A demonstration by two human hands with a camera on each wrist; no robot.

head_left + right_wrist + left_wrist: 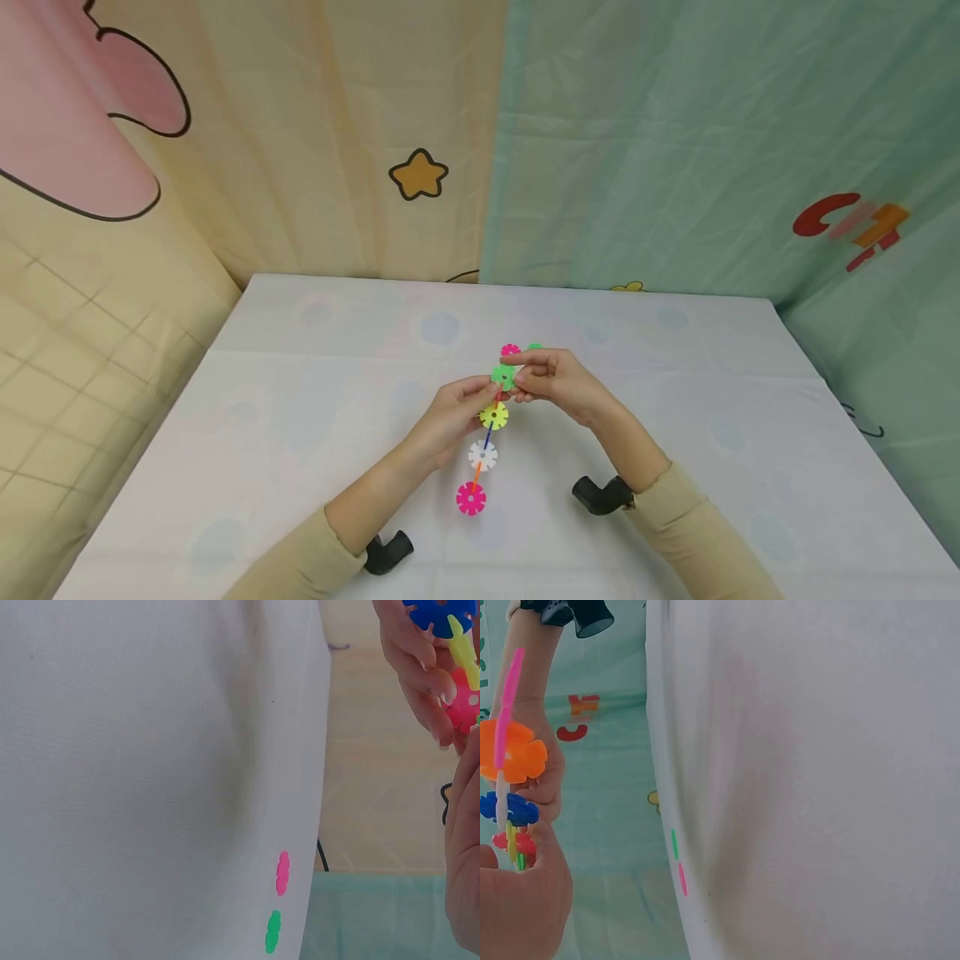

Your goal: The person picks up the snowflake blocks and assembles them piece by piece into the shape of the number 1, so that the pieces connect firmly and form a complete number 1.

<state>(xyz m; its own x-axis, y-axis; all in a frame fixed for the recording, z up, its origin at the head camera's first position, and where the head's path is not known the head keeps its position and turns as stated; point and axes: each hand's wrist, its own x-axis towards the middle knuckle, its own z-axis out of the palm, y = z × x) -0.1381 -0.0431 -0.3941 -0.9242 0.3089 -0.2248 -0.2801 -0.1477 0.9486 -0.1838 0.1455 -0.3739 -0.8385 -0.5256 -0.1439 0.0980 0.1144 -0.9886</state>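
A chain of interlocking snowflake discs hangs between both hands; its visible discs include pink (471, 498), white (482, 456), yellow (493, 415) and green (503, 377), with other discs edge-on between them. My left hand (446, 418) pinches the chain near the yellow disc. At the upper end, my right hand (564, 385) pinches the green disc by its right edge. The left wrist view shows the chain's orange disc (525, 760) and blue disc (523, 810). A red disc (463, 701) sits between the hands in the right wrist view. Fingers partly cover the joint.
Two loose discs, one pink (283, 873) and one green (273, 931), lie on the white-covered table (337, 333) beyond the hands. Patterned curtains (337, 167) hang behind the table. Black camera mounts (388, 553) are on both wrists.
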